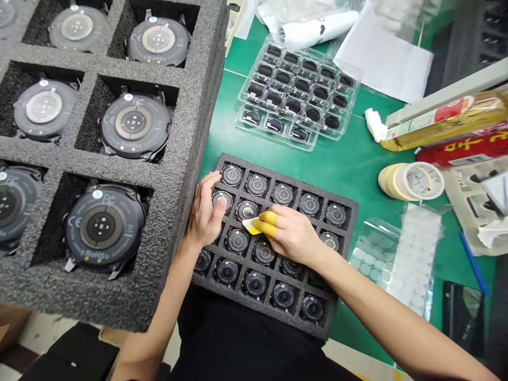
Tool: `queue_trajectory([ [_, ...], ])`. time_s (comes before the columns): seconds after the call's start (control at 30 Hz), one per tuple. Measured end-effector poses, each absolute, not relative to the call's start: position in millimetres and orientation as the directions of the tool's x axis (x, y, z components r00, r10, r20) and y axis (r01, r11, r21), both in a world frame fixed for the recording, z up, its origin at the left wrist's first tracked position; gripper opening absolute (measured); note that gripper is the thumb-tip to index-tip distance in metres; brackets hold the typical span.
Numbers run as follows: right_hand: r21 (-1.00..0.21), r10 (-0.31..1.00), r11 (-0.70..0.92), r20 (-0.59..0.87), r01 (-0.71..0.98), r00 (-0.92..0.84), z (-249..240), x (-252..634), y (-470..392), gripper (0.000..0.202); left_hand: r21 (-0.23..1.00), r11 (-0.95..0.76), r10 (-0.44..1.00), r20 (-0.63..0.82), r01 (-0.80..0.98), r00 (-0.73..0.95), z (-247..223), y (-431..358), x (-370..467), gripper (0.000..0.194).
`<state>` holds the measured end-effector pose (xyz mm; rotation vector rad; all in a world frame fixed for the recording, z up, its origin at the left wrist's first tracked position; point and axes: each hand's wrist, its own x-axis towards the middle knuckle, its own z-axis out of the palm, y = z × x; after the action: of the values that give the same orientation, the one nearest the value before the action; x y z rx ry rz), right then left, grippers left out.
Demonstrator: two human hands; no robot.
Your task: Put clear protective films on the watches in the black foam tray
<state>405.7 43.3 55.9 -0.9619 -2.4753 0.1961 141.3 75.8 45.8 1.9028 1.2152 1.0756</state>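
In front of me lies a dark foam tray [291, 182] holding round smartwatches, back side up, one per compartment. At the tray's left edge is my left hand [207, 211], its fingers curled over the rim and its thumb on a watch [222, 202] in the left column. My right hand [296, 233] wears yellow finger cots on two fingers. These pinch a small white-and-yellow flat piece [251, 226], which touches or hovers just over the lower edge of a watch [247, 209]; the exact contact cannot be made out.
A stack of larger-looking foam trays [180, 121] with watches rises close on the left. Clear plastic trays [297, 90] of dark round parts lie behind. To the right are tape rolls [420, 181], bottles [448, 119], sheets of round stickers [415, 259] and a black phone-like object [462, 315].
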Motion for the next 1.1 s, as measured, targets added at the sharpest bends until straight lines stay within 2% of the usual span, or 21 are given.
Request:
queue_trajectory([
  [0.13, -0.366, 0.698, 0.715, 0.423, 0.596, -0.578, 61.0, 392.9, 51.8, 0.024, 0.752, -0.495, 0.863, 0.365, 0.436, 0.35, 69.8, 52.6, 140.5, 0.078],
  [0.23, -0.358, 0.716, 0.693, 0.444, 0.625, -0.539, 61.9, 373.3, 67.4, 0.023, 0.7, -0.546, 0.83, 0.378, 0.46, 0.411, 79.2, 23.6, 133.8, 0.085],
  [0.4, -0.166, 0.664, 0.732, 0.388, 0.661, -0.638, 61.2, 344.7, 85.0, 0.026, 0.652, -0.502, 0.856, 0.28, 0.568, 0.435, 63.9, -31.7, 108.7, 0.089],
  [0.47, -0.089, 0.604, 0.78, 0.365, 0.619, -0.709, 62.5, 343.2, 84.1, 0.027, 0.622, -0.516, 0.855, 0.329, 0.589, 0.402, 52.3, -50.1, 98.2, 0.083],
  [0.53, -0.073, 0.573, 0.809, 0.317, 0.583, -0.755, 64.5, 346.7, 79.2, 0.026, 0.581, -0.545, 0.838, 0.391, 0.604, 0.38, 39.2, -63.8, 90.0, 0.079],
  [0.63, -0.175, 0.616, 0.785, 0.313, 0.594, -0.723, 68.0, 352.6, 64.7, 0.021, 0.529, -0.563, 0.815, 0.485, 0.635, 0.318, 17.3, -74.3, 85.1, 0.071],
  [0.73, -0.392, 0.712, 0.701, 0.341, 0.596, -0.614, 71.3, 347.6, 44.2, 0.021, 0.459, -0.561, 0.765, 0.605, 0.689, 0.22, -1.3, -75.9, 88.2, 0.057],
  [0.8, -0.561, 0.781, 0.601, 0.265, 0.569, -0.565, 71.8, 337.6, 33.1, 0.02, 0.434, -0.552, 0.743, 0.643, 0.711, 0.184, -7.2, -74.7, 92.1, 0.051],
  [0.87, -0.654, 0.817, 0.504, 0.151, 0.563, -0.557, 69.4, 326.0, 28.9, 0.023, 0.426, -0.543, 0.734, 0.66, 0.724, 0.162, -7.5, -73.1, 95.7, 0.048],
  [0.93, -0.647, 0.835, 0.45, 0.06, 0.615, -0.548, 64.2, 316.8, 31.5, 0.028, 0.421, -0.538, 0.722, 0.677, 0.731, 0.142, -4.7, -71.6, 98.7, 0.045],
  [1.0, -0.59, 0.852, 0.431, 0.017, 0.682, -0.524, 58.2, 311.9, 36.8, 0.03, 0.422, -0.526, 0.72, 0.682, 0.738, 0.124, -1.6, -70.6, 101.0, 0.042],
  [1.1, -0.521, 0.884, 0.424, 0.06, 0.741, -0.464, 52.6, 311.1, 39.4, 0.025, 0.41, -0.499, 0.721, 0.685, 0.763, 0.104, 0.2, -71.1, 102.7, 0.042],
])
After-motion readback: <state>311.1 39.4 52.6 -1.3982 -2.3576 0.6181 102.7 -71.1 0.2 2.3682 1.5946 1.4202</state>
